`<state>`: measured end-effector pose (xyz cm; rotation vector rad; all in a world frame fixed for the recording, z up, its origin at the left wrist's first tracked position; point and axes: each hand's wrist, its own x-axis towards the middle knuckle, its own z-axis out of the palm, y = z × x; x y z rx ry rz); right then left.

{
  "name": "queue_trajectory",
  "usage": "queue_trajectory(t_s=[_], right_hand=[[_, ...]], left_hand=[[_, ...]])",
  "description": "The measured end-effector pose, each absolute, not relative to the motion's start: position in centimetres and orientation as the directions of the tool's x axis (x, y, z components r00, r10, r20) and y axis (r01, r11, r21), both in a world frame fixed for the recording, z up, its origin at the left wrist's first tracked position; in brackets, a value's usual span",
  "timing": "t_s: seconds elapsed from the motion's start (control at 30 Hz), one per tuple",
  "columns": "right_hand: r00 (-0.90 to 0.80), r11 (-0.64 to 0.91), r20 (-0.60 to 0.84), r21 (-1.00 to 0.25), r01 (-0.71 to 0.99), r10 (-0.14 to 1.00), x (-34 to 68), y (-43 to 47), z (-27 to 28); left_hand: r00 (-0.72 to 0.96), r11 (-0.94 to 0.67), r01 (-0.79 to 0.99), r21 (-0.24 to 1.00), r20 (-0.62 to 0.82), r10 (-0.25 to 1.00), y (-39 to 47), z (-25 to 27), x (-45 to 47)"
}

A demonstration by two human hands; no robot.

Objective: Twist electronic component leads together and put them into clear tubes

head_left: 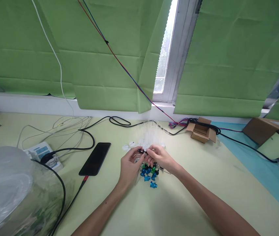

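Head cam, my only feed. I have both hands mid-frame, fingertips nearly meeting over the pale yellow-green tabletop (190,209). Left hand (130,165): thumb and fingers pinching a small black part (142,151). Right hand (163,159): thumb and index brought together in a pinch at that part's right end, other fingers curled beneath. Part is up off the table between the two hands; too small for me to read its detail.

Just below the fingers I see a loose pile: shiny blue metallic cylindrical fittings (147,178), a few bright green metallic fittings (153,170) and some black pieces (157,172). One blue fitting sits apart at the near edge of the pile. Clear crumpled plastic (149,134) lies behind the hands.

Left of the left hand: black flat smartphone (95,159), red-tipped cable plugged into its near end. Further left, white power strip (41,152) with a black plug seated. Right rear: small brown cardboard box (200,131), flaps spread, black cable coiled over its back edge.
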<state>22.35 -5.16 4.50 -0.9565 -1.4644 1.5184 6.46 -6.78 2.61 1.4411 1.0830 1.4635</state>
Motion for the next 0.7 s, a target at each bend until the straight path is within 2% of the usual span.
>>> queue_trajectory(t_s=[0.17, 0.7], right_hand=[[-0.397, -0.026, -0.034, -0.999, 0.025, 0.917, 22.4, -5.2, 4.5], [-0.359, -0.055, -0.078, -0.996, 0.075, 0.930, 22.1, -5.1, 3.4]], left_hand=[[-0.026, -0.360, 0.061, 0.931, 0.362, 0.932, -6.8, 2.6, 6.7], [-0.003, -0.393, 0.128, 0.911, 0.396, 0.918, -7.0, 2.4, 6.7]])
